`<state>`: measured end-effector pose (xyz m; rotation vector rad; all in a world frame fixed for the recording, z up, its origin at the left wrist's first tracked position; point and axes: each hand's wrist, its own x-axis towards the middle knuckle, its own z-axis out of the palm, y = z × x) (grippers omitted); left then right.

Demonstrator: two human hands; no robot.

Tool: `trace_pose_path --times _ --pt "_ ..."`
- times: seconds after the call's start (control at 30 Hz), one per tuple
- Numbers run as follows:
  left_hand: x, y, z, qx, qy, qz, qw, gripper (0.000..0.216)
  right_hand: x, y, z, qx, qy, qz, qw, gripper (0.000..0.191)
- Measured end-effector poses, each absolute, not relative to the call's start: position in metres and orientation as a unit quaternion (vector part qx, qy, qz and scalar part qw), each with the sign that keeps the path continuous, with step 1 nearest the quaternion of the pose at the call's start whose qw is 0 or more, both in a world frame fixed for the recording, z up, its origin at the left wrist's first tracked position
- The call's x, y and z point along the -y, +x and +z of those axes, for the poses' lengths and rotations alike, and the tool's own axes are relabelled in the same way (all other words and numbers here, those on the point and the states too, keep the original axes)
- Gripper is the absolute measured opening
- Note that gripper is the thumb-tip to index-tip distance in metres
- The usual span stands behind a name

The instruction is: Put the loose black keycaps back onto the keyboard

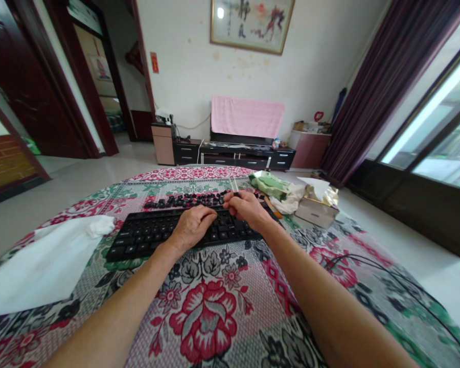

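Observation:
A black keyboard (145,232) lies on the patterned tablecloth, with gaps among its keys toward the right. My left hand (193,225) rests on the middle of it, fingers bent down at the far edge and thumb over the keys. Above its right part, my right hand (247,207) is closed in a pinch around a small dark tool with two thin pale prongs (235,185) pointing up. Its exact kind is too small to tell. Several loose black keycaps (180,200) lie in a strip just behind the keyboard, partly hidden by my hands.
A white cloth (42,260) lies on the left with a crumpled tissue (100,225). Back right are a green packet (269,183), crumpled paper (289,200) and a tissue box (317,208). A black cable (391,271) runs along the right side.

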<state>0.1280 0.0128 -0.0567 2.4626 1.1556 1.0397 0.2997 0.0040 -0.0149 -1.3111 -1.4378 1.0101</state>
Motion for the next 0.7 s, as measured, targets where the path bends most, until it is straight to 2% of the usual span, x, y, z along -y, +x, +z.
trace_pose_path --times 0.07,0.13,0.43,0.57,0.7 --pt "-0.012 0.127 -0.056 -0.397 0.830 0.368 0.131 0.022 -0.003 0.300 -0.020 0.620 -0.550 0.411 0.379 0.018" --pt "-0.011 0.126 -0.055 -0.399 0.822 0.380 0.145 0.022 -0.001 0.298 -0.023 0.643 -0.543 0.420 0.340 0.022" --pt "-0.009 0.126 -0.050 -0.386 0.795 0.418 0.209 0.020 -0.002 0.307 -0.025 0.607 -0.496 0.528 0.327 0.022" --pt "-0.012 0.125 -0.052 -0.396 0.775 0.410 0.271 0.020 0.001 0.307 -0.024 0.631 -0.513 0.491 0.312 0.024" --pt "-0.015 0.122 -0.052 -0.408 0.774 0.389 0.290 0.022 0.005 0.301 -0.024 0.659 -0.523 0.444 0.308 0.023"
